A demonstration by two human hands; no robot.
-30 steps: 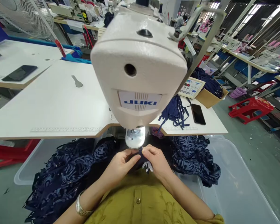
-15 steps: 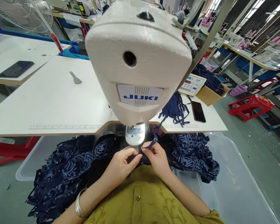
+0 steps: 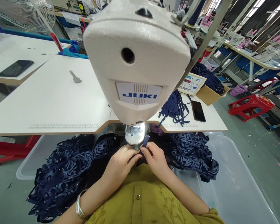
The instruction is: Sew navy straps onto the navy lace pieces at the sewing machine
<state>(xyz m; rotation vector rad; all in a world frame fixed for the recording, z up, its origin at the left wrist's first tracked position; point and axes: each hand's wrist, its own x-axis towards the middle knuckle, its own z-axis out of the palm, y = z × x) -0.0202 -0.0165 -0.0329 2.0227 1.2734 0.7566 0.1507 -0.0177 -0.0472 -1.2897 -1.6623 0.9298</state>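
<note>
Under the head of a white sewing machine [image 3: 135, 56], both my hands meet close to its needle guard [image 3: 135, 133]. My right hand [image 3: 155, 157] is closed in a pinch on a navy strap [image 3: 146, 140], whose end with a small slider sticks up past the fingers. My left hand [image 3: 123, 160] pinches dark fabric at the same spot; its fingertips partly hide what they grip, which looks like the bra edge joined to the strap. Patterned navy bras [image 3: 67, 174] lie heaped to the left, and more bras [image 3: 193, 155] lie to the right.
A white table [image 3: 49, 99] surrounds the machine. On its right lie a bundle of navy straps [image 3: 175, 107], a phone [image 3: 198, 111] and a control panel [image 3: 191, 83]. A clear plastic bin [image 3: 235, 180] stands low at right, a red stool [image 3: 252, 105] beyond it.
Both hands have moved slightly forward, closer under the needle guard. The strap end has swung left and now stands more upright beside the guard.
</note>
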